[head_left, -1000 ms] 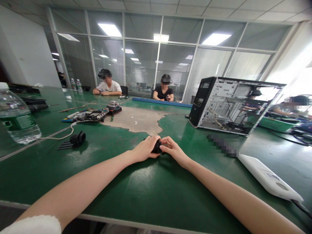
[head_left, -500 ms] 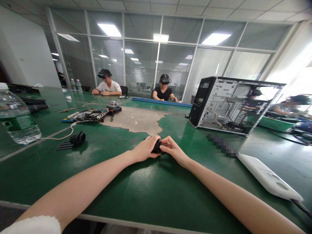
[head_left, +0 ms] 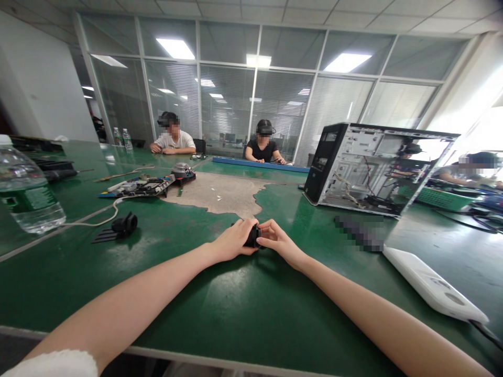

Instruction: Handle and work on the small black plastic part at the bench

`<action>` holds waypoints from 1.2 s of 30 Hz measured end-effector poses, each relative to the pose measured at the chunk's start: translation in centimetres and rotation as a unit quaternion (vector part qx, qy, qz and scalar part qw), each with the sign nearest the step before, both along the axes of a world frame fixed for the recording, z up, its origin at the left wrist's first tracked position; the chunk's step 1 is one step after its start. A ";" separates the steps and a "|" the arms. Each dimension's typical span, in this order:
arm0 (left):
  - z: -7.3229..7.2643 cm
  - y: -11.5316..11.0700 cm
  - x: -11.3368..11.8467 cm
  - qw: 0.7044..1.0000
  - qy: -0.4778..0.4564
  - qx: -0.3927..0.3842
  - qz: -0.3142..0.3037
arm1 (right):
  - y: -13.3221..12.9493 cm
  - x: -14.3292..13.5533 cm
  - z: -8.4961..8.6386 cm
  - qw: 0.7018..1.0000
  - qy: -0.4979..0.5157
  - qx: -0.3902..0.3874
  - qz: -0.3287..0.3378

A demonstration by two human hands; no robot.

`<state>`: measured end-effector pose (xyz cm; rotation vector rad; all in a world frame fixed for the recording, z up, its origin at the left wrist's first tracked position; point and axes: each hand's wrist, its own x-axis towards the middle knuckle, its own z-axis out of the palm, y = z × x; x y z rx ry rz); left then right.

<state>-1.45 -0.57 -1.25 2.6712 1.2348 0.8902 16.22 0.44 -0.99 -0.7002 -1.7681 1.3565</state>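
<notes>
Left hand (head_left: pixel 237 241): wrapped around black part (head_left: pixel 252 237).
Right hand (head_left: pixel 278 240): at its right side; pinch or mere touch, can't tell from here.
Black part: between the 2 hands, over green tabletop (head_left: pixel 220 303).
Handling: best to brace left, work right lightly, no forcing.

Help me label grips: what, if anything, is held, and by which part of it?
A small black object: the left hand wraps around its left side; the right hand is at its right end, apparently touching.

A green table (head_left: pixel 236 314) carries a computer case (head_left: pixel 359 170).
</notes>
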 end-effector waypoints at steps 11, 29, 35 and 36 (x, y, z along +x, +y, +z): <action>-0.2 0.1 -0.1 1.000 0.006 0.010 -0.002 | 0.2 -0.2 -0.4 1.000 0.008 0.006 -0.019; 0.0 -0.1 0.0 1.000 -0.004 0.009 -0.006 | 0.1 -0.1 -0.3 1.000 0.010 0.013 -0.012; -0.2 0.1 0.0 1.000 -0.012 0.001 -0.006 | 0.5 -0.1 -0.6 1.000 0.000 0.013 -0.021; -0.2 0.2 0.0 1.000 -0.011 0.001 -0.005 | 0.5 -0.1 -0.6 1.000 -0.004 0.012 -0.022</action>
